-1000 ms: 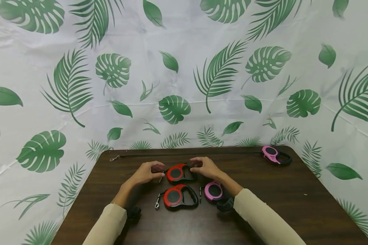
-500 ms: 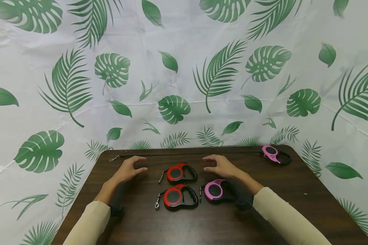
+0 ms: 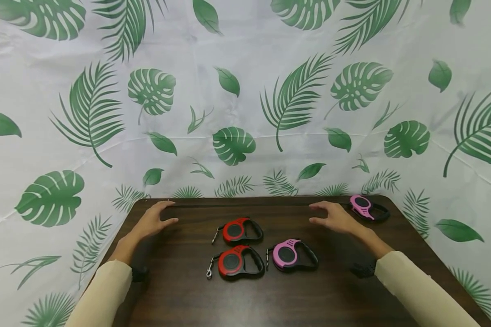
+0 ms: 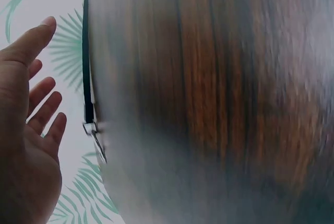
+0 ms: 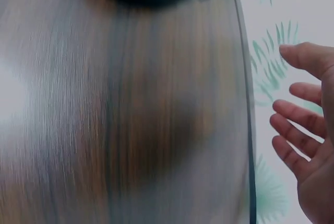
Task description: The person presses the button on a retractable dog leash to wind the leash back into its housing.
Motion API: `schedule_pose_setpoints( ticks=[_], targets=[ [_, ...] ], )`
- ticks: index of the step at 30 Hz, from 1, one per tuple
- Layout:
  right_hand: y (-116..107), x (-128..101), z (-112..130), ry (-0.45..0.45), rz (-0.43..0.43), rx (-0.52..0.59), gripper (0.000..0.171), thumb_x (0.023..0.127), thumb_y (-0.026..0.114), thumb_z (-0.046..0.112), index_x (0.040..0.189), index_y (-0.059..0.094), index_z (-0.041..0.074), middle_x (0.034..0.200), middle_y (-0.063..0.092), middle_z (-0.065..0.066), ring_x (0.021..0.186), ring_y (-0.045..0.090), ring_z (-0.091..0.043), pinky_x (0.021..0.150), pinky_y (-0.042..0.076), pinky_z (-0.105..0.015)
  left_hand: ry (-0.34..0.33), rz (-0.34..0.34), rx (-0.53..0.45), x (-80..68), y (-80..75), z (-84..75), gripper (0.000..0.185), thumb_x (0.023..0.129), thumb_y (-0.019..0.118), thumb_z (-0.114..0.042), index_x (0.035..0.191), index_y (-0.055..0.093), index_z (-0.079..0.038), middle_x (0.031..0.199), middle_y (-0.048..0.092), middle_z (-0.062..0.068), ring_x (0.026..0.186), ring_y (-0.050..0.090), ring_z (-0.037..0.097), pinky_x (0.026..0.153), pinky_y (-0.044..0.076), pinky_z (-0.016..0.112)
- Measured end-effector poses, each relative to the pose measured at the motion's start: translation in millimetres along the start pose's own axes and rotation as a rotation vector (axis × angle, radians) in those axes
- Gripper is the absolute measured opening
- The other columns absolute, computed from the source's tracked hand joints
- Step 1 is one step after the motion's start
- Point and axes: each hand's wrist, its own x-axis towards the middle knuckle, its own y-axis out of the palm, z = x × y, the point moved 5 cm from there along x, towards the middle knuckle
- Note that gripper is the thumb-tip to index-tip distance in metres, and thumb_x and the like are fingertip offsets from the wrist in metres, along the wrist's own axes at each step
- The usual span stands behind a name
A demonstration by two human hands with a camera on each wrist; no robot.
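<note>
My left hand (image 3: 151, 221) hovers over the back left of the table, fingers apart and holding nothing. Near it in the left wrist view runs a black leash strap (image 4: 86, 51) ending in a metal clip (image 4: 95, 138). At the back right, my right hand (image 3: 336, 219) is likewise empty, just left of a pink retractable leash (image 3: 361, 206) whose strap stretches along the back edge. Between the hands lie a rear red retractable leash (image 3: 233, 230), a front red retractable leash (image 3: 231, 262) and a second pink retractable leash (image 3: 285, 255), beyond reach of either hand's fingers.
The dark wooden table (image 3: 245, 299) reaches back to a white leaf-printed cloth (image 3: 196, 91) hanging behind it. Each red leash and the middle pink one has a short clip on its left side.
Both hands have moved apart from around the rear red leash, the left one leftward and the right one rightward. The leashes have stayed where they were.
</note>
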Motion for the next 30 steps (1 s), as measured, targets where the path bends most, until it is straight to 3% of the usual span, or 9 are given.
schedule_pose_setpoints(
  ticks=[13, 17, 21, 30],
  targets=[
    [-59.4, -44.5, -65.1, 0.122, -0.036, -0.111, 0.058, 0.095, 0.081, 0.032, 0.135, 0.065, -0.007, 0.126, 0.071, -0.027, 0.114, 0.068, -0.046, 0.093, 0.055, -0.063, -0.049, 0.029, 0.037, -3.1, -5.9, 20.5, 0.073, 0.094, 0.081, -0.025, 0.149, 0.049, 0.01, 0.15, 0.049, 0.037, 0.138, 0.045, 0.058, 0.112, 0.038, 0.071],
    [-72.8, -56.6, -83.2, 0.167, -0.061, -0.176, 0.061, 0.092, 0.084, 0.035, 0.133, 0.067, -0.007, 0.114, 0.073, -0.023, 0.095, 0.068, -0.035, 0.079, 0.057, -0.05, -0.051, 0.033, 0.044, -2.0, -6.1, 24.0, 0.077, 0.093, 0.082, -0.027, 0.149, 0.047, 0.012, 0.15, 0.048, 0.039, 0.137, 0.045, 0.061, 0.111, 0.038, 0.072],
    [-79.9, -64.5, -97.2, 0.176, -0.061, -0.232, 0.064, 0.09, 0.085, 0.037, 0.132, 0.067, -0.008, 0.109, 0.073, -0.022, 0.086, 0.061, -0.028, 0.073, 0.05, -0.043, -0.056, 0.037, 0.057, -1.0, -6.5, 28.1, 0.078, 0.093, 0.082, -0.029, 0.148, 0.047, 0.014, 0.15, 0.047, 0.041, 0.137, 0.044, 0.062, 0.111, 0.038, 0.073],
    [-84.1, -79.0, -123.6, 0.226, -0.043, -0.294, 0.068, 0.089, 0.085, 0.039, 0.129, 0.066, -0.013, 0.104, 0.073, -0.022, 0.087, 0.066, -0.03, 0.077, 0.057, -0.053, -0.064, 0.064, 0.082, 4.4, -0.8, 33.5, 0.079, 0.095, 0.078, -0.029, 0.148, 0.043, 0.019, 0.151, 0.043, 0.044, 0.138, 0.041, 0.064, 0.112, 0.035, 0.073]
  ],
)
